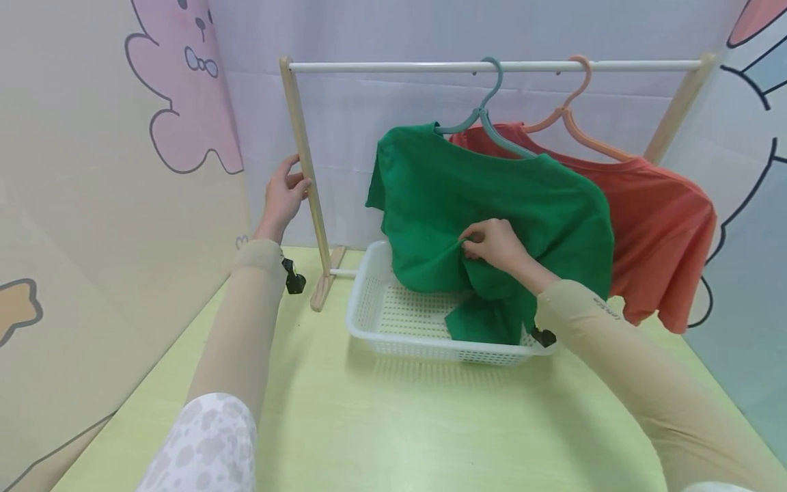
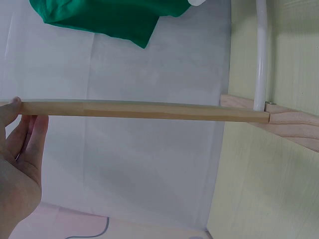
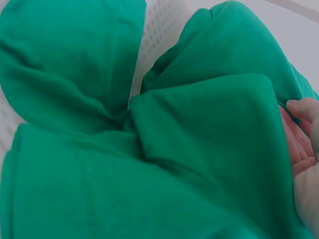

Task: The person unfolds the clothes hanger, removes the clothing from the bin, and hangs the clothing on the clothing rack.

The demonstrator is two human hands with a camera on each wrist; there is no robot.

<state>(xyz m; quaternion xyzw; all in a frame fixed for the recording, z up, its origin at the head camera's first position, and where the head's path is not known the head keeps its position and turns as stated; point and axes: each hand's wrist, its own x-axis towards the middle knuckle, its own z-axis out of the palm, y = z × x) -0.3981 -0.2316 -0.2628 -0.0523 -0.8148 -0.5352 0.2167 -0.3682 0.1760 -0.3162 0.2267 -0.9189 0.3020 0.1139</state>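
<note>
My left hand grips the wooden side post of a garment rack, thumb on one side and fingers on the other. With my right hand I pinch a fold in the front of a green T-shirt. The shirt is on a teal hanger hooked over the white rail. Its lower part drapes bunched into a white perforated basket. In the right wrist view, green cloth fills most of the picture and hides part of the fingers.
Right of the green shirt, a red T-shirt hangs on an orange hanger. The rack's wooden foot stands on the pale yellow table, left of the basket. Cartoon-printed walls enclose the sides.
</note>
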